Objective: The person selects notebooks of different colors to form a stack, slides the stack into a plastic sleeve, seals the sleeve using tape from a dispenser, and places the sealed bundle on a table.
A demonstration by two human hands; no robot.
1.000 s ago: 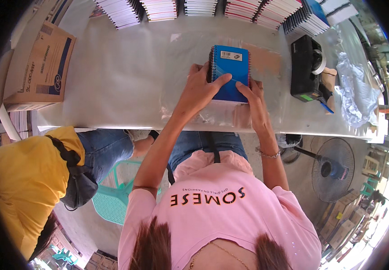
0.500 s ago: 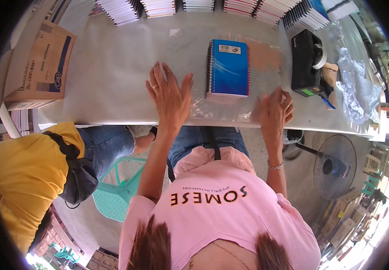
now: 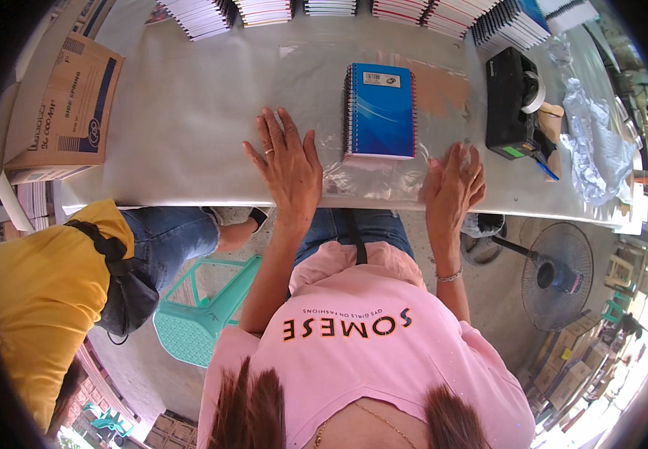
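Note:
A small stack of blue-covered spiral notebooks (image 3: 381, 112) lies on a clear plastic sheet (image 3: 372, 183) in front of me. My left hand (image 3: 288, 161) rests flat left of the stack, fingers spread and holding nothing, at the sheet's left side. To the right of the stack, my right hand (image 3: 455, 179) lies on the sheet's near right part. Its fingers are slightly bent, with the thumb apart from them. Neither hand touches the notebooks.
Rows of stacked spiral notebooks (image 3: 264, 11) line the table's far edge. At the right stand a black tape dispenser (image 3: 507, 105) and crumpled plastic (image 3: 597, 142). A cardboard box (image 3: 69, 105) stands left. Beside me are a person in yellow (image 3: 47, 299), a green stool (image 3: 204, 318) and a fan (image 3: 556, 277).
My right hand has shifted slightly left and my left hand slightly right. The plastic sheet looks more spread out around the notebooks. At left, the other person's leg has moved a little.

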